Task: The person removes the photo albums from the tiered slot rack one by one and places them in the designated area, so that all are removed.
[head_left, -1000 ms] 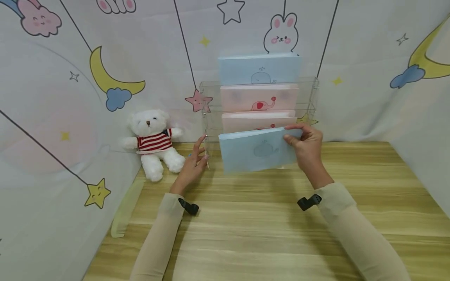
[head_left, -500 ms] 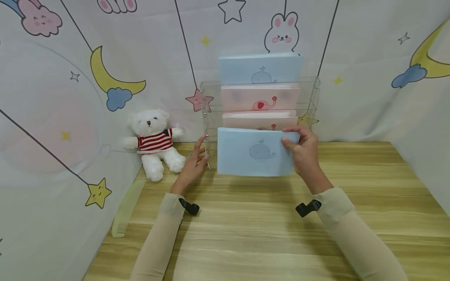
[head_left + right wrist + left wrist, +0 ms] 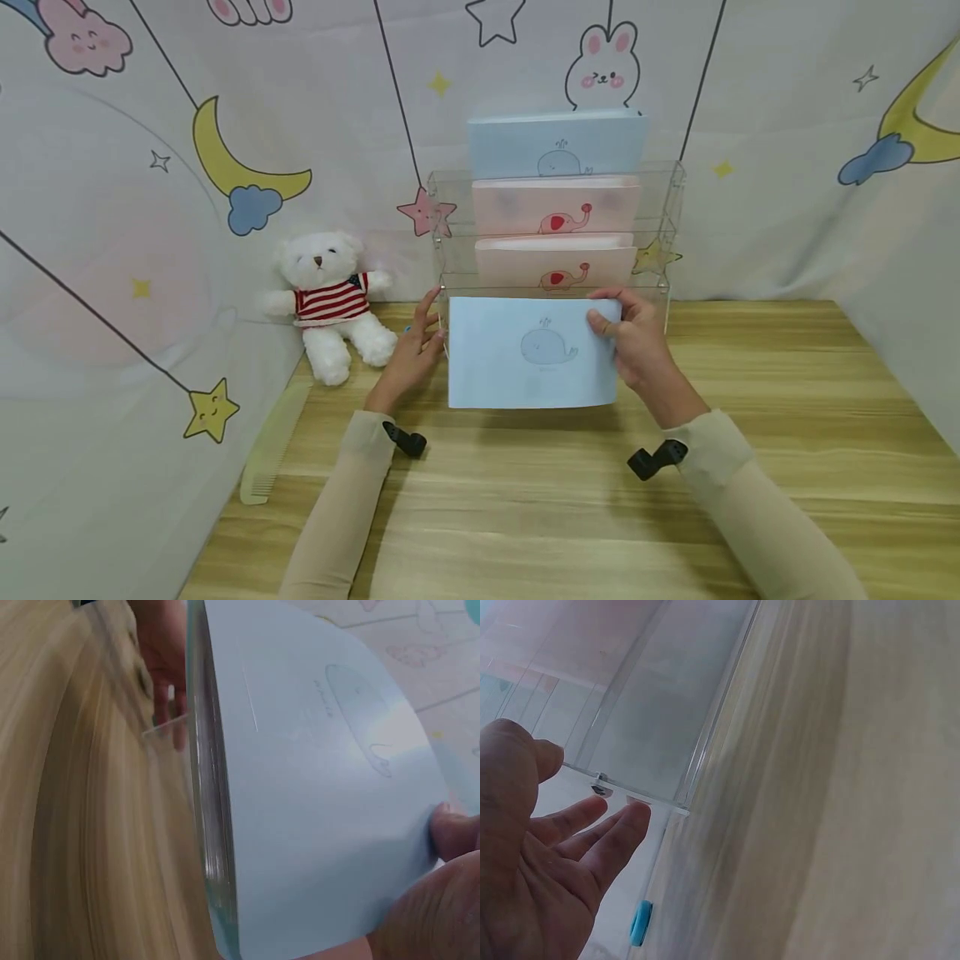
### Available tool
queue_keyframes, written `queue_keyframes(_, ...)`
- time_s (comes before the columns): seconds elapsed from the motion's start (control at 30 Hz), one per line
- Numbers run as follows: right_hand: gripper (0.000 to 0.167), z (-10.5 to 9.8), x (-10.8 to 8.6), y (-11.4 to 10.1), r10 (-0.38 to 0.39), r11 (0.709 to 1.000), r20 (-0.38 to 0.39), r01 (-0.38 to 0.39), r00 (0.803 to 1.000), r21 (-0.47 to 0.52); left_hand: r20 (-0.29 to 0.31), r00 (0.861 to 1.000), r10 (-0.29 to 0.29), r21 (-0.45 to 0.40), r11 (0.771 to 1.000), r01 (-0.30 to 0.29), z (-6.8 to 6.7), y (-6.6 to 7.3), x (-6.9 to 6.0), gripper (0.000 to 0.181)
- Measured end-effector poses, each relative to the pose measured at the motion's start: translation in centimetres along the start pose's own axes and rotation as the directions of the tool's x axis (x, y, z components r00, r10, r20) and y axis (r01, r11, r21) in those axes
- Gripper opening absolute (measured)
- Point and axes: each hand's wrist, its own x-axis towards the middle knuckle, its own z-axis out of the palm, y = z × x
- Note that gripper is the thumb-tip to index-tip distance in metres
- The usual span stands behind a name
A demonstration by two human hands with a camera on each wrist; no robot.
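A light blue booklet with a whale drawing point(image 3: 532, 379) is pinched at its upper right corner by my right hand point(image 3: 645, 354), thumb in front. The right wrist view shows the booklet point(image 3: 315, 825) close up, its page edges parted a little, with the thumb of my right hand point(image 3: 442, 889) on it. My left hand point(image 3: 411, 358) touches the left side of the clear tiered rack point(image 3: 660, 196). In the left wrist view, fingertips of my left hand point(image 3: 577, 840) lie at the edge of the clear rack point(image 3: 652, 712), fingers fairly straight.
The rack's upper tiers hold a blue booklet point(image 3: 502, 150) and two pink ones point(image 3: 502, 208). To the left a white teddy bear point(image 3: 326, 308) in a striped shirt sits on the wooden table point(image 3: 525, 517), with a pale green comb point(image 3: 270, 450) nearby.
The blue booklet in my right hand has come down and toward me, away from the rack's front, and now hangs level, facing me. My left hand has stayed at the rack's side.
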Motion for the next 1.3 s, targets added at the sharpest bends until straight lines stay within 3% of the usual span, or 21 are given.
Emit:
queue_keyframes(0.23,0.025,0.5,-0.2,0.9,0.090,0.996,0.039,-0.089,0.995,-0.023,0.002,1.000,0.010,-0.016,1.000,-0.010,0.0,-0.2,0.0,0.070)
queue_keyframes(0.47,0.018,0.8,-0.5,1.9,0.144,0.988,0.073,-0.147,0.987,0.036,0.002,0.999,0.033,-0.001,0.999,-0.033,-0.1,-0.4,0.2,0.070)
queue_keyframes(0.87,0.021,1.0,-0.5,4.2,0.235,0.970,0.079,-0.238,0.969,0.042,0.002,1.000,0.009,-0.005,1.000,-0.009,0.0,-0.5,0.2,0.074)
queue_keyframes(1.3,0.023,1.2,0.4,6.1,0.273,0.959,0.080,-0.278,0.959,0.059,0.002,1.000,-0.009,0.013,1.000,0.009,0.1,-0.2,0.2,0.073)
